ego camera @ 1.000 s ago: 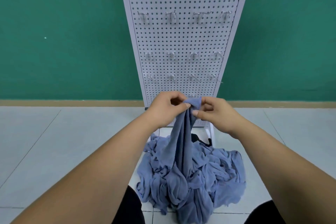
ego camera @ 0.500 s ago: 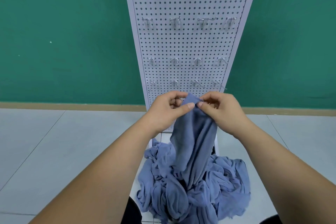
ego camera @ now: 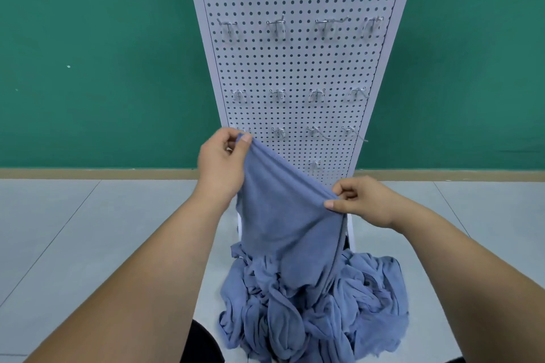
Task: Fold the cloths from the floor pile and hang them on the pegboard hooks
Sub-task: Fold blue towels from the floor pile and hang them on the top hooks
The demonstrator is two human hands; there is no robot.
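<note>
Cloths have not reached the pegboard [ego camera: 295, 68] yet. Every one of the hooks [ego camera: 277, 28] I can see on it is bare, though the top of the pegboard is cut off from my view. The pile [ego camera: 312, 309] of blue cloths lies on the floor [ego camera: 88, 230] right at the foot of the pegboard, and it looks big and tangled. So I judge the job is at its very start: nothing is folded, nothing is hung, and many cloths wait.

One blue cloth [ego camera: 283, 215] is held up in front of the low part of the pegboard. Its bottom end hangs down into the pile, so I cannot tell if it is all the way free. It is spread out, not folded.

My left grip [ego camera: 221, 168] is the higher one, in front of the lowest rows of hooks, near the left edge of the pegboard. Its thumb and fingers pinch one top corner of the cloth. My right grip [ego camera: 362, 200] is lower, in front of the bottom right of the pegboard. Its thumb and fingers pinch the cloth's top edge too. That edge runs tight between the two grips and slopes down from left to right. Both arms reach forward toward the pegboard.

I think the next thing is to lift the cloth clear of the pile and then fold it.
</note>
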